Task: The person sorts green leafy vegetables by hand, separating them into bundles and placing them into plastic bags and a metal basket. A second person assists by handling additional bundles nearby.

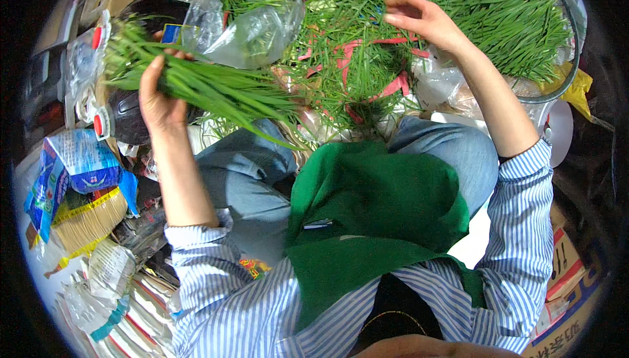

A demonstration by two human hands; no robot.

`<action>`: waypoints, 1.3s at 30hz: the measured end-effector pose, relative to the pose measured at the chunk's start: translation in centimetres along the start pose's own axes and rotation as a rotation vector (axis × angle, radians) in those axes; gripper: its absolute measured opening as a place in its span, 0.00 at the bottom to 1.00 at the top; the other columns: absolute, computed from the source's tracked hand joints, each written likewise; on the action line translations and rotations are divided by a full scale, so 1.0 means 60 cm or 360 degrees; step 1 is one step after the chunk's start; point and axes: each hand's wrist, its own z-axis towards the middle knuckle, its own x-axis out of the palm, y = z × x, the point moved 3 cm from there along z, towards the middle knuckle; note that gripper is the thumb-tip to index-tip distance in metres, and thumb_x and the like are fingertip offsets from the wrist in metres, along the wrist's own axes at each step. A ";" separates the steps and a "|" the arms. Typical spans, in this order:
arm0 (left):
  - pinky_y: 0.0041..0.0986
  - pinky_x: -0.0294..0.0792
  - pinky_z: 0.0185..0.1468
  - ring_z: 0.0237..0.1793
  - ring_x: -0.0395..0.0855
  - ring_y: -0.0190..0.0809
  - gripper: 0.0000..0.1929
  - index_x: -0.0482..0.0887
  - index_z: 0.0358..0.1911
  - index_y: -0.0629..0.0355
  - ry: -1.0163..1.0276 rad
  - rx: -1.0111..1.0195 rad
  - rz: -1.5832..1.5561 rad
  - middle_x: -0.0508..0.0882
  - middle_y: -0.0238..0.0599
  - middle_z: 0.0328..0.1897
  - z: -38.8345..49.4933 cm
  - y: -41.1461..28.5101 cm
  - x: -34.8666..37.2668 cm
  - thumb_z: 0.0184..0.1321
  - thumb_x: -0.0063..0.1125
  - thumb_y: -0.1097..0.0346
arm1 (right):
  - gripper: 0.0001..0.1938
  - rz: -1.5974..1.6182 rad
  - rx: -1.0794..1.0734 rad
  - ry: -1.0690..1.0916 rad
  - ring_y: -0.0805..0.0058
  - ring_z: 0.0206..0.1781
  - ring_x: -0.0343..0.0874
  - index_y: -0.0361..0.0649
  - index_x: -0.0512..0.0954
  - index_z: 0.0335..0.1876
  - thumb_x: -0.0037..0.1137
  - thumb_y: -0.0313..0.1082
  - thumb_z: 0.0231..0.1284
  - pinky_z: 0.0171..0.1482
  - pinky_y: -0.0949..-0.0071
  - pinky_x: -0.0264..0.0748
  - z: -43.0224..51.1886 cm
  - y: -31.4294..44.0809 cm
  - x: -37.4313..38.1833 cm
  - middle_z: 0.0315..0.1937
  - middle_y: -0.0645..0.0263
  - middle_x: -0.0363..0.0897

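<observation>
A bunch of long, flat green leaves, apparently garlic chives (221,85), lies in the grip of my left hand (164,92). Its pale stem ends point left and are blurred; the leaf tips fan out to the right above my knee. My right hand (417,19) hovers with fingers curled and a gap between thumb and forefinger, nothing seen in it. Below it spreads a heap of loose green leaves (363,70) mixed with red strips (346,58). To its right, a round basket (572,65) holds many more leaves laid side by side.
A clear plastic bag (250,29) with greens stands at the back. At left are a scale-like thing with red buttons (97,124), a blue package (88,161) and stacked papers or flattened bags (132,318). A printed cardboard box (565,264) is at lower right. My green apron (378,196) covers my lap.
</observation>
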 end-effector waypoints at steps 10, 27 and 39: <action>0.37 0.66 0.53 0.41 0.76 0.40 0.21 0.67 0.52 0.65 0.0428 -0.0021 -0.0451 0.77 0.40 0.38 0.022 0.055 0.028 0.55 0.52 0.64 | 0.61 0.0156 -0.0294 0.0548 0.62 0.66 0.54 0.31 0.39 0.66 0.72 0.51 0.30 0.66 0.70 0.51 -0.016 0.204 0.320 0.63 0.43 0.51; 0.44 0.48 0.63 0.62 0.57 0.43 0.42 0.61 0.60 0.63 -0.0268 -0.0493 0.0176 0.62 0.46 0.63 -0.011 0.160 0.033 0.47 0.59 0.39 | 0.18 -0.0154 0.0448 -0.0297 0.73 0.31 0.79 0.37 0.72 0.45 0.58 0.31 0.45 0.35 0.76 0.74 0.038 0.022 0.290 0.31 0.61 0.80; 0.41 0.57 0.55 0.53 0.65 0.42 0.49 0.57 0.61 0.66 -0.0433 -0.0378 0.0288 0.63 0.47 0.57 -0.022 0.122 0.022 0.43 0.60 0.35 | 0.06 -0.0209 0.0872 -0.0443 0.79 0.21 0.71 0.37 0.76 0.31 0.57 0.28 0.45 0.24 0.77 0.66 0.017 -0.062 0.136 0.22 0.66 0.76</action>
